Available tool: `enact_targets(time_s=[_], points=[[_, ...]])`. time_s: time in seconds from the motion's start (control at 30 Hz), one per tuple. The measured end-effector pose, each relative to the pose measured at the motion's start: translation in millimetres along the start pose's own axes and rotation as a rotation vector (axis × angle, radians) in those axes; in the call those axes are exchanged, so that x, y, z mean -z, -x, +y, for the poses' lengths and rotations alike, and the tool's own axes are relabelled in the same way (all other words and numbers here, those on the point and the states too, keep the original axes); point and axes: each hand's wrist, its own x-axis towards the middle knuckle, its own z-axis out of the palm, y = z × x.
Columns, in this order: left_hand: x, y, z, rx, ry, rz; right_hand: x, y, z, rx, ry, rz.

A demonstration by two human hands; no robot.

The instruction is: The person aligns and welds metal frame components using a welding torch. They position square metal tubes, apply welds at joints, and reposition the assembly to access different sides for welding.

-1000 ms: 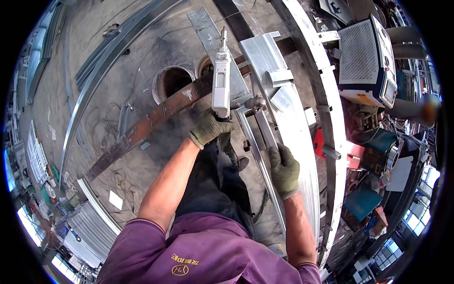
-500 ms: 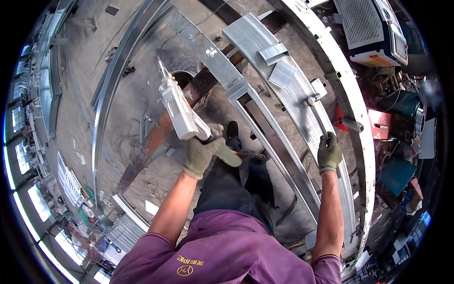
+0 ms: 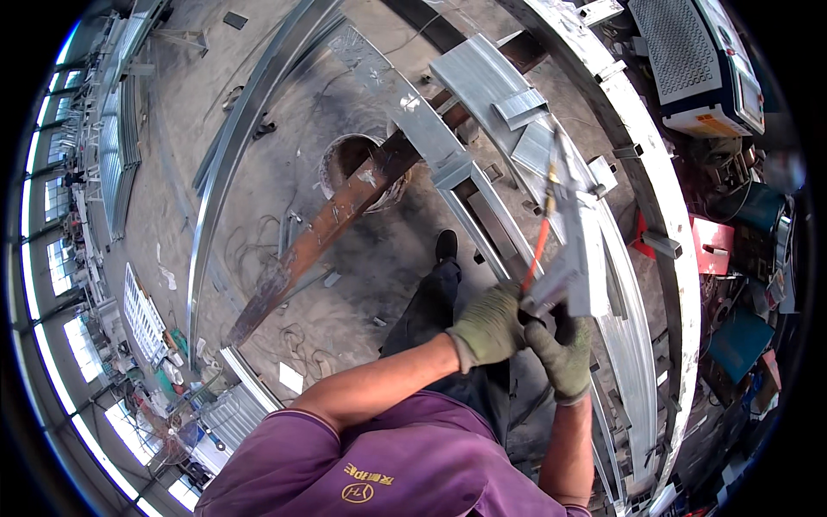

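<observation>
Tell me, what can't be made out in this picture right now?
Head view:
White tool: front end smeared by blur.
Right hand: fingers partly hidden behind the tool.
Left hand: fingertips hidden by the tool or the other hand.
White-and-blue cabinet: upper part cut off by the picture's top edge.

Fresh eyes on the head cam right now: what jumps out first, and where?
First, the blurred white tool right of centre, with the green-gloved left hand and right hand close together at its lower end. Next, the purple shirt across the lower middle. Then the rusty brown beam, slanting up from left of centre.
</observation>
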Motion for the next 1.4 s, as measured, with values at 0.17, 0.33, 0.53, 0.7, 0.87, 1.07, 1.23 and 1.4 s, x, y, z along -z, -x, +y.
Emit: enact_targets(time_s=[0.17, 0.33, 0.53, 0.7, 0.87, 1.07, 1.23, 1.4], points=[[-9.5, -1.5, 11.1, 0.023, -0.017, -0.156, 9.3, -4.0, 25.8, -0.121, 0.027, 0.420], [39.9, -2.2, -32.5, -0.289, -0.245, 0.767, 81.0, -1.1, 18.1, -0.120, 0.173, 0.535], [56.3, -71.2, -105.1, -0.090, -0.014, 0.892, 137.7, -20.4, 44.2, -0.164, 0.071, 0.665], [49.7, -86.6, -121.4, 0.020, 0.205, 0.776, 165.3, -21.7, 86.5, -0.177, -0.182, 0.675], [41.2, -91.2, -130.2, -0.103, 0.108, 0.917, 167.6, -30.1, 84.3, -0.245, -0.079, 0.715], [39.1, -92.9, -129.8, -0.080, 0.230, 0.891, 171.0, -19.2, 78.0, -0.166, 0.301, 0.855], [39.8, -93.9, -133.3, -0.087, 0.280, 0.887, 128.7, -1.7, 34.6, 0.120, 0.789, 0.944], [33.9, -96.9, -141.4, -0.131, 0.241, 0.911, 11.8, -59.6, 17.4, 0.361, 1.131, 0.319]])
